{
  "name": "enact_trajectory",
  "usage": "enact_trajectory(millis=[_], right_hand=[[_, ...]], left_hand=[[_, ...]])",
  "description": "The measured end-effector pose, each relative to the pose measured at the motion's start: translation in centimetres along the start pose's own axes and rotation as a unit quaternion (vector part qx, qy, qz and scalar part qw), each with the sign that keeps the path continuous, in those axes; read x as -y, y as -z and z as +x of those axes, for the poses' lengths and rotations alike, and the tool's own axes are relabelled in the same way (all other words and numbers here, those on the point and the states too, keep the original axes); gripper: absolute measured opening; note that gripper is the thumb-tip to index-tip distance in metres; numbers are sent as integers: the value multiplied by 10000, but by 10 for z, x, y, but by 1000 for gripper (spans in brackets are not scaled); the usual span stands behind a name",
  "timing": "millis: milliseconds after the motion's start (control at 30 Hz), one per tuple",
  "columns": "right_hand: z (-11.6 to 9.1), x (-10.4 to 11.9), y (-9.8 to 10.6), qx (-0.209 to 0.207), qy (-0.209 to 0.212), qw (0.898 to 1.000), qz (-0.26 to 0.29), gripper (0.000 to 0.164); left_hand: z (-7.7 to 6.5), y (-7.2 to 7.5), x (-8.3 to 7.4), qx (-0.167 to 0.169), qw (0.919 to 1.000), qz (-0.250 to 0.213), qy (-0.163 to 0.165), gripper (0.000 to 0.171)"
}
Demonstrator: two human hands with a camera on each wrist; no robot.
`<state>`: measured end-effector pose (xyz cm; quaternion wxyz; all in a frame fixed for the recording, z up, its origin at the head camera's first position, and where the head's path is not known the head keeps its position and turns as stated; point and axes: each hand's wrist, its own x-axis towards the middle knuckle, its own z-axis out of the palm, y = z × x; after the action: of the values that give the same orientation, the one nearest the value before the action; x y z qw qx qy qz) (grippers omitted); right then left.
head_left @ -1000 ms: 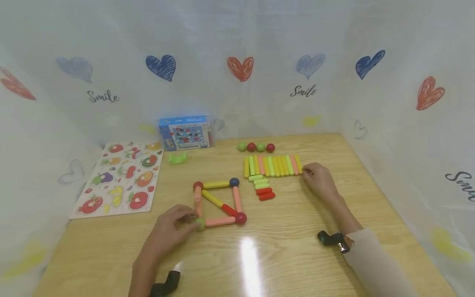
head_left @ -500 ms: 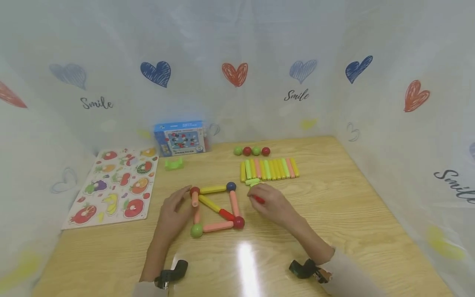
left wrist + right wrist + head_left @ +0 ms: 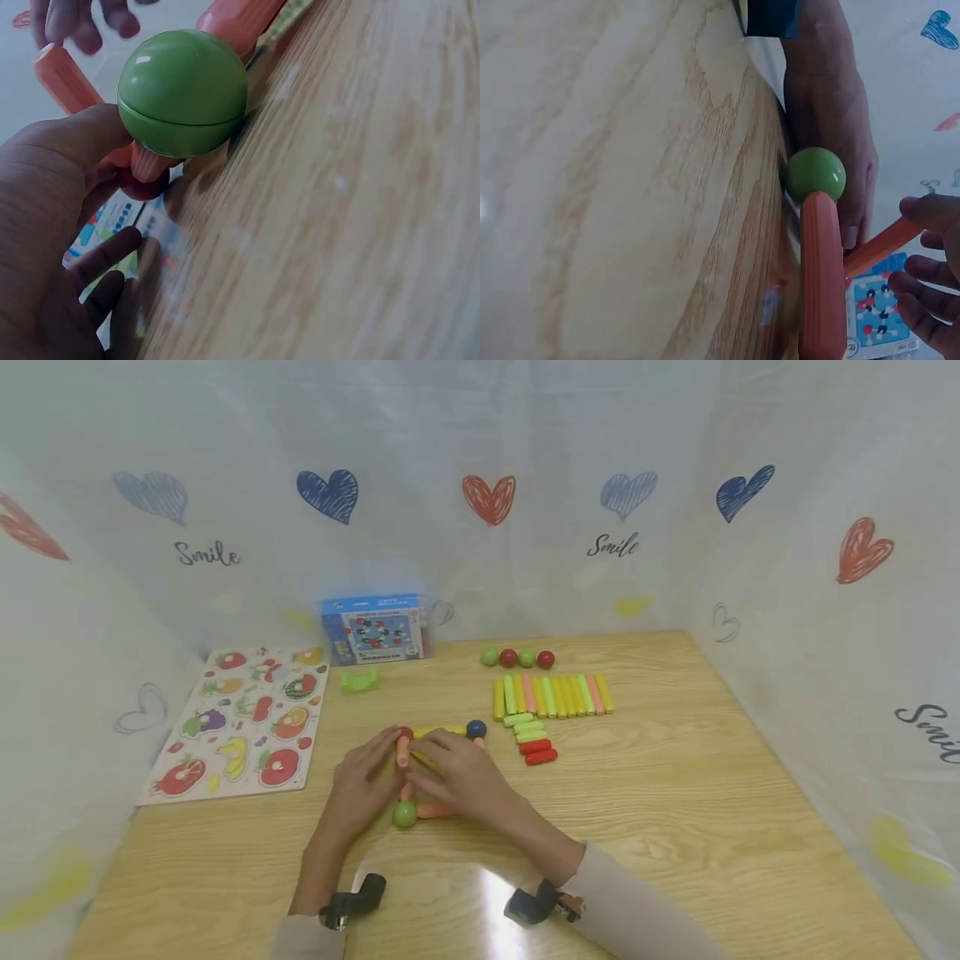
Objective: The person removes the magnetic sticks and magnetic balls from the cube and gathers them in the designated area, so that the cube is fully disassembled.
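A frame of coloured sticks and balls lies on the table. My left hand (image 3: 363,785) holds its far-left corner at the red ball (image 3: 405,732), with the thumb along the side near the green ball (image 3: 182,94). From that corner a pink stick (image 3: 403,752) rises at a slant. My right hand (image 3: 472,777) reaches over the frame, its relaxed fingertips right at this stick's raised end in the right wrist view. The blue ball (image 3: 476,728) shows at the far-right corner. The right hand hides the near-right corner and most of the diagonal.
Right of the frame lies a row of long sticks (image 3: 551,696), with several short green and red sticks (image 3: 530,737) below it. Loose balls (image 3: 517,657) line up behind. A blue toy box (image 3: 375,628), green plastic piece (image 3: 360,681) and fruit board (image 3: 240,722) stand left.
My right hand has moved left from the long-stick row, past the short red sticks, to the frame. The left hand has shifted from the green ball up to the red ball's corner.
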<state>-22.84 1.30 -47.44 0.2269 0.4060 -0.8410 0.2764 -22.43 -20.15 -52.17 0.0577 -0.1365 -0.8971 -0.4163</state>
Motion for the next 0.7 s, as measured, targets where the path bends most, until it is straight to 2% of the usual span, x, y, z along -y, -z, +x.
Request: enact_trajectory(millis=[167, 267, 400, 500, 700], right_hand=[[11, 0, -12, 16, 240, 9995, -207, 29], [10, -3, -11, 272, 234, 9986, 388, 29], [9, -13, -4, 324, -23, 9971, 692, 20], [10, -19, 6, 69, -333, 9981, 521, 16], [-1, -33, 36, -716, -910, 9837, 1373, 21]], left_hand=[[-1, 1, 1, 26, 9998, 172, -119, 61], [0, 0, 0, -30, 9996, 273, -111, 59], [1, -1, -1, -73, 9989, 434, -189, 62], [1, -1, -1, -3, 9983, 553, -168, 64], [-1, -1, 1, 2, 9984, 555, -131, 60]])
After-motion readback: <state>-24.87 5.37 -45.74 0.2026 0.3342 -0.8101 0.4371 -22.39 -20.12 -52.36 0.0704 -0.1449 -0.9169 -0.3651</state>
